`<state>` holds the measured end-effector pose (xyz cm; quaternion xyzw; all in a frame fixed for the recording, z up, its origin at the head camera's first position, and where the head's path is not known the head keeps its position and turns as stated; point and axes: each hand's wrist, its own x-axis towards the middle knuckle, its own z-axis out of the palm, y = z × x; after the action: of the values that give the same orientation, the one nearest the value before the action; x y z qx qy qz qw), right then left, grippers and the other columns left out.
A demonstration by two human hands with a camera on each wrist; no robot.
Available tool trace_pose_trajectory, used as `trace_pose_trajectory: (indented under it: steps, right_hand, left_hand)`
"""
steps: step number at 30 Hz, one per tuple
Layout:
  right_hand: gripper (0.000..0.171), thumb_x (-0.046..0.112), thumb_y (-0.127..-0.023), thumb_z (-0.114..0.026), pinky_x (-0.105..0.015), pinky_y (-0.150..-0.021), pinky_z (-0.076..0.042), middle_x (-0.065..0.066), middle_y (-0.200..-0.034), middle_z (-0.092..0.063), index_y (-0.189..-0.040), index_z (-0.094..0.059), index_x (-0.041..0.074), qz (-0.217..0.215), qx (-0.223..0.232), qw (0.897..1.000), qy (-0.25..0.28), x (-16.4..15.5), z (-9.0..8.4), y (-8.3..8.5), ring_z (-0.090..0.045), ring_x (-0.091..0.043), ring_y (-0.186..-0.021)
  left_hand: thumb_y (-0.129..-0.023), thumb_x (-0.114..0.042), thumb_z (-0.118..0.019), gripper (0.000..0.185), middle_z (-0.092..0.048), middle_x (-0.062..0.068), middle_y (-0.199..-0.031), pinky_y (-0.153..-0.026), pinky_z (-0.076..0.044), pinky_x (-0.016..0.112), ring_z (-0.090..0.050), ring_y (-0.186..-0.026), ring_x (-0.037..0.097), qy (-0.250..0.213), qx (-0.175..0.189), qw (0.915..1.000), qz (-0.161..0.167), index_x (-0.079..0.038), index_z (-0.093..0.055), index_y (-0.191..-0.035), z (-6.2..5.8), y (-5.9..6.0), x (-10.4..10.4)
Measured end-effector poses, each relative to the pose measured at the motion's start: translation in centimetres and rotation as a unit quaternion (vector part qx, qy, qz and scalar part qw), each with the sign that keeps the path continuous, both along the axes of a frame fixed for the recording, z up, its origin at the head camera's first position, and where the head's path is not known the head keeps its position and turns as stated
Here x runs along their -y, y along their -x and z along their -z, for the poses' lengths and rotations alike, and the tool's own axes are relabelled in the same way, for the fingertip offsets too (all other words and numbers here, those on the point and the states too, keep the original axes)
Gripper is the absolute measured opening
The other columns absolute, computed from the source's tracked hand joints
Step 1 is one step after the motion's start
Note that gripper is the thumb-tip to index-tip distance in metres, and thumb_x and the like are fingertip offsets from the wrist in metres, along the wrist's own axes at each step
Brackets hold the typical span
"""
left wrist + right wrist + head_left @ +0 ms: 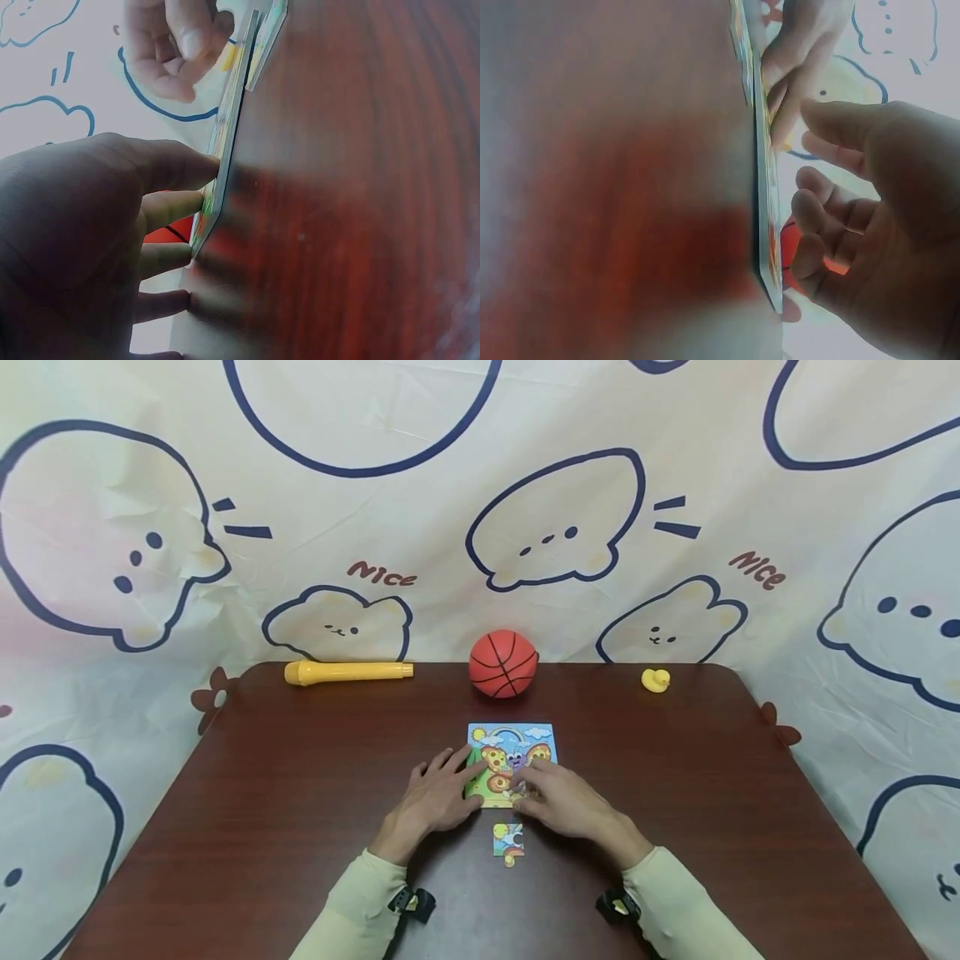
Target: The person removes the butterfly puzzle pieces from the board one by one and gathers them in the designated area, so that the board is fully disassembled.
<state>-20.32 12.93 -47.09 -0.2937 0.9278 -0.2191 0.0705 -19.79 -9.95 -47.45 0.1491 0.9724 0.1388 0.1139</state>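
A colorful jigsaw puzzle (517, 735) with a rainbow, a sun and cartoon food figures lies flat on the table. My left hand (442, 793) rests on its left side, fingers spread, with the thumb and some fingertips touching the surface in the left wrist view. Over the lower right part hovers my right hand (562, 797), its fingers loosely bent; the right wrist view shows nothing between thumb and fingers. Those fingers hide part of the picture. One loose puzzle piece (507, 839) lies just below the puzzle's near edge, between both hands.
A red toy basketball (503, 663) stands behind the puzzle near the table's far edge. To its left lies a yellow microphone-shaped stick (348, 672); to its right sits a yellow rubber duck (656, 680). A printed curtain (435, 527) hangs behind the brown table (300, 827).
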Motion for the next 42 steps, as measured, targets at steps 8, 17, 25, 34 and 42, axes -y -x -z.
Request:
trace_pose_trajectory:
  steps: [8,17,25,34,42]
  right_hand:
    - [0.028,0.03,-0.089,-0.07,-0.031,-0.083,-0.049,0.005,-0.104,-0.056,-0.115,-0.066,0.022,0.031,0.025,0.999,0.026,-0.3,0.2,2.6,-0.052,-0.008,-0.091]
    - [0.031,0.032,-0.089,-0.068,-0.04,-0.091,-0.047,0.001,-0.111,-0.057,-0.119,-0.065,0.022,0.054,0.002,0.999,-0.008,0.3,0.8,4.4,-0.052,-0.015,-0.102]
    - [0.037,0.035,-0.09,-0.067,-0.041,-0.089,-0.046,-0.002,-0.115,-0.055,-0.125,-0.063,0.023,0.07,0.019,0.997,-0.036,1.2,0.7,5.7,-0.048,-0.019,-0.104]
    - [0.041,0.034,-0.091,-0.066,-0.035,-0.08,-0.041,-0.002,-0.112,-0.051,-0.13,-0.061,0.023,0.081,0.037,0.994,-0.056,2.3,0.5,6.9,-0.044,-0.018,-0.096]
    - [0.039,0.038,-0.092,-0.063,-0.032,-0.071,-0.033,0.001,-0.102,-0.046,-0.131,-0.061,0.032,0.085,0.041,0.992,-0.084,3.4,0.5,7.7,-0.042,-0.017,-0.089]
  left_hand:
    - [-0.094,-0.045,-0.054,0.057,-0.026,0.003,-0.161,-0.11,-0.025,0.064,-0.024,-0.147,0.034,-0.002,-0.005,1.0,0.005,-0.029,-0.041,-0.148,0.1,0.0,-0.1]
    - [-0.095,-0.044,-0.053,0.058,-0.023,0.001,-0.162,-0.112,-0.021,0.064,-0.02,-0.149,0.033,-0.01,0.011,0.9999,-0.003,-0.03,-0.038,-0.149,0.0,0.1,0.0]
    - [-0.094,-0.044,-0.056,0.057,-0.025,0.002,-0.161,-0.111,-0.023,0.065,-0.022,-0.148,0.033,-0.014,0.011,0.9998,-0.007,-0.029,-0.041,-0.148,0.0,0.1,0.0]
    - [-0.091,-0.044,-0.06,0.057,-0.029,0.004,-0.159,-0.11,-0.025,0.065,-0.025,-0.146,0.035,-0.015,0.004,0.9997,-0.017,-0.03,-0.046,-0.145,0.0,0.3,-0.3]
    - [-0.091,-0.043,-0.06,0.057,-0.029,0.004,-0.159,-0.111,-0.024,0.065,-0.025,-0.146,0.036,-0.018,0.006,0.9997,-0.018,-0.029,-0.047,-0.145,-0.2,0.1,-0.3]
